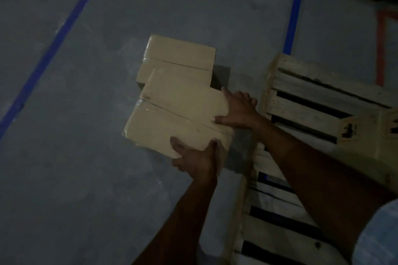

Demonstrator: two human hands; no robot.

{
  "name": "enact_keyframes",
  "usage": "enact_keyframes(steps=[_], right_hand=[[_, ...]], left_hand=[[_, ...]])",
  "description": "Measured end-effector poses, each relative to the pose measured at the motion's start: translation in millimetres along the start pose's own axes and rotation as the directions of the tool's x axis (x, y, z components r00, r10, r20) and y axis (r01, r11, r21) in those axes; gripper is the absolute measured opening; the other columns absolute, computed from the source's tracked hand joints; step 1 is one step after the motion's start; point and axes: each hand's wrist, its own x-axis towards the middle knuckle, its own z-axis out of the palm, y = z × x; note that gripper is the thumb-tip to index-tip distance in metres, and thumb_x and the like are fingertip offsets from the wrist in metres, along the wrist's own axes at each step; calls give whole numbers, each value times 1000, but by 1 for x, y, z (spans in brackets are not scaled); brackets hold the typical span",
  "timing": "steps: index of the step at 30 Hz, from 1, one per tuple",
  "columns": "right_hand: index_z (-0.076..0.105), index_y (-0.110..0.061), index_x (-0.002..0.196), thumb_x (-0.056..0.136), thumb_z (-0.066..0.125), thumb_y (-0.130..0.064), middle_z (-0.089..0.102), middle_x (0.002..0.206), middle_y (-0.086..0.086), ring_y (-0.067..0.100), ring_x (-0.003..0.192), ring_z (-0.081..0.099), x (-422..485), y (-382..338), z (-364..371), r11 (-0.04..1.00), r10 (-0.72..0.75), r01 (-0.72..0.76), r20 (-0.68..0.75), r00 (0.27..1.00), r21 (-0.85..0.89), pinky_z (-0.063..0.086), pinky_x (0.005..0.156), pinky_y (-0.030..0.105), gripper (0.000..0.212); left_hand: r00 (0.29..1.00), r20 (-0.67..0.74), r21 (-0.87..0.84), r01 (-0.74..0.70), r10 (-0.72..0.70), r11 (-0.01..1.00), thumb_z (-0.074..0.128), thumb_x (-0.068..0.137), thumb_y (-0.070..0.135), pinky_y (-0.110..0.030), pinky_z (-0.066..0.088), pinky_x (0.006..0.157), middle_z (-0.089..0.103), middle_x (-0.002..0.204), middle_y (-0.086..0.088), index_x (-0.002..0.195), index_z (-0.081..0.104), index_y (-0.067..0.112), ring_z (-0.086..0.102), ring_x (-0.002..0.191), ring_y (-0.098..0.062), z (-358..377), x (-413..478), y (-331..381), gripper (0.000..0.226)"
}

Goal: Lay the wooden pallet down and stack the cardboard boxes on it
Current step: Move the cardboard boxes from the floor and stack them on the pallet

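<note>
**Op A:** Both hands were on the upper cardboard box (178, 118) when I looked: the left hand (197, 158) clamped its near corner, thumb on top and fingers underneath, and the right hand (237, 109) was pressed flat against its right end. It sat over a second cardboard box (178, 56) that stood on the grey floor (86, 135), just left of the wooden pallet (312, 97).

**Op B:** So where did I stand in the task?

**Op A:** The pallet already lay flat, so I judged the stacking step was in hand, at the pick-up of a box. Whether it was clear of the lower one I couldn't tell in that dim light.

**Op B:** And the next move?

**Op A:** By my reckoning, a carry to the right, high enough to pass the pallet's left edge, then a level set-down across the slats rather than into a gap.

**Op B:** Room for it?

**Op A:** Floor to the left was open out to a blue tape line (53, 45). On the right, another box (370, 133) already sat on the pallet, so the free slats lay nearer and farther than it.
</note>
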Motion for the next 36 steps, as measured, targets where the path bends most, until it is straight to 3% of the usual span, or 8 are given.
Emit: enact_keyframes(steps=[7,11,15,18,25,30,34,36], right_hand=[[51,-44,138,75,51,-84,52,139,5,27,129,47,-104,17,-58,831,38,103,-242,970,546,39,110,49,74],[63,-41,121,81,57,-74,50,122,8,26,115,55,-197,37,-104,761,67,187,-361,930,622,53,98,43,52],[63,-41,115,68,46,-91,61,121,7,26,111,59,-302,86,-135,789,130,156,-410,903,595,56,90,43,71],[67,-36,111,68,44,-91,67,118,2,23,109,61,-383,128,-145,746,191,165,-445,875,645,55,90,42,74],[63,-21,95,94,50,-66,62,84,-6,9,75,57,-539,223,-134,595,396,9,-302,867,804,40,62,26,47],[68,-21,100,92,57,-57,70,96,0,15,79,63,-589,290,-55,442,589,-121,-186,787,889,55,75,30,38],[72,-22,112,93,63,-32,71,96,-7,-3,68,56,-617,332,39,302,658,-142,-98,747,943,40,46,7,23],[68,-23,125,93,64,-30,69,109,-9,-1,75,57,-620,350,74,257,697,-138,-85,712,957,38,53,7,32]], left_hand=[[887,-96,174,-432,452,885,68,64,75,-48,52,102,68,126,-10,126,70,29,64,116,-28,-76,-65,30,77],[876,-26,161,-471,481,867,72,81,54,-35,55,89,76,111,-3,118,76,24,66,94,-18,-98,-158,66,48],[806,74,255,-584,587,771,68,67,74,-43,58,93,78,98,-4,106,79,22,73,91,-22,-105,-262,69,65],[774,133,248,-631,619,735,70,63,64,-44,58,91,77,87,-6,74,75,22,73,87,-27,-100,-347,60,44],[783,231,286,-622,578,729,68,46,59,-44,58,88,75,89,-4,86,75,18,70,89,-28,-51,-473,-7,58],[777,427,138,-562,463,816,81,69,29,-50,61,86,71,106,-16,101,67,16,70,95,-33,-3,-475,-94,37],[815,551,179,-322,176,930,82,82,23,-52,61,87,73,102,-21,95,67,9,73,92,-37,32,-450,-190,25],[833,529,224,-319,160,921,86,79,23,-52,62,83,74,99,-23,87,69,5,74,84,-36,54,-434,-229,26]])
